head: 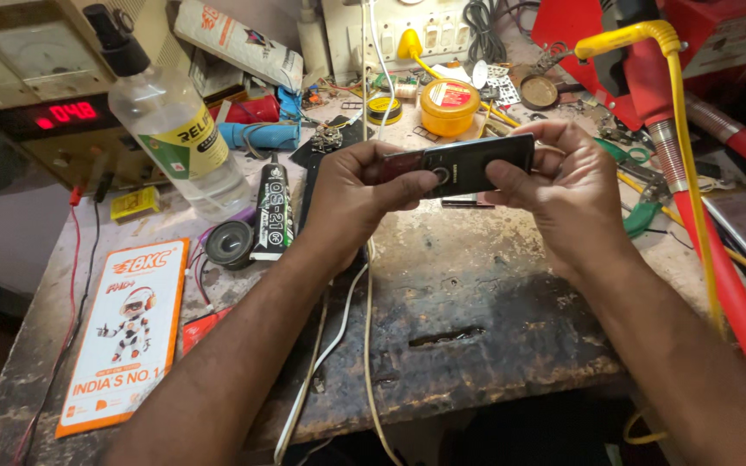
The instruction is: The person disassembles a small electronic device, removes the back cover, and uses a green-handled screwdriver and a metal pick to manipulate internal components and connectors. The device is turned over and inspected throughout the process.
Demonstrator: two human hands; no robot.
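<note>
Both my hands hold a small black mobile phone (475,163) above the worn workbench (468,285). My left hand (357,192) grips its left end, with the thumb resting on the round centre key. My right hand (570,185) wraps around the right end, fingers over the top edge and thumb on the front. The phone lies sideways, its dark screen toward my right hand. A flat dark part (468,203) lies on the bench just under the phone.
A clear liquid bottle (170,121) and a black glue tube (273,211) stand at left, next to a small round speaker (230,244). An orange box (128,332) lies front left. A yellow tin (449,106), a power supply (32,86), red and yellow hoses (692,198) surround.
</note>
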